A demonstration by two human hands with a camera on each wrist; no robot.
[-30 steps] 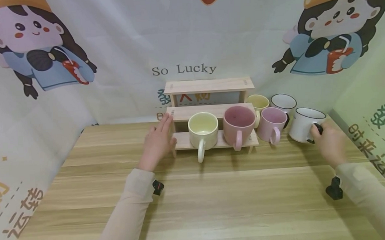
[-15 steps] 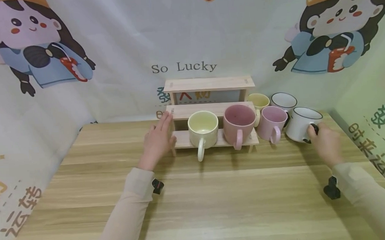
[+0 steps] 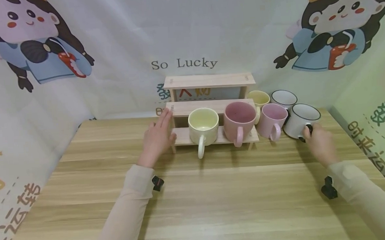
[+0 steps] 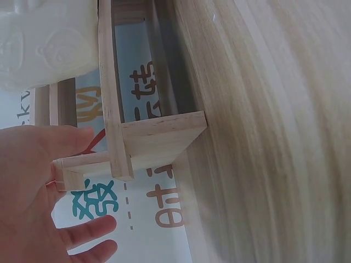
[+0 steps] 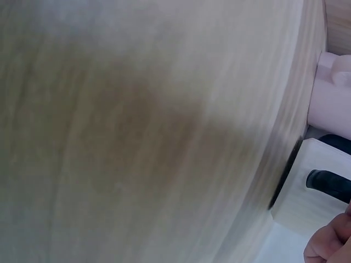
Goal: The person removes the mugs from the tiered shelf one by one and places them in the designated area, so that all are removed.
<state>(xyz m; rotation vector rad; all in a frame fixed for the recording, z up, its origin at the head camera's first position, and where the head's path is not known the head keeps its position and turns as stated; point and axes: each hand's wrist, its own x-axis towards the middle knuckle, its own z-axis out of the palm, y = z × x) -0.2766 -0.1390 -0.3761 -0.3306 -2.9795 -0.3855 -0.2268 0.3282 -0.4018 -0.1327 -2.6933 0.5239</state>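
Note:
In the head view, my right hand grips the black handle of a white enamel mug with a dark rim, at the right of the row of mugs. The right wrist view shows this white mug upright, its base right at the tabletop. My left hand rests against the left end of a three-step wooden rack, fingers fairly straight. Seen from the left wrist, the thumb and fingers of the left hand lie about the rack's end. A cream mug and a dark pink mug stand on the lowest step.
Beside the rack's right end stand a lilac mug, a yellow mug and another white mug, close together. A printed cloth hangs behind and at both sides of the wooden table.
My right hand has shifted the white mug a little to the left, nearer the lilac mug. My left hand stays at the rack. The head view has tilted slightly.

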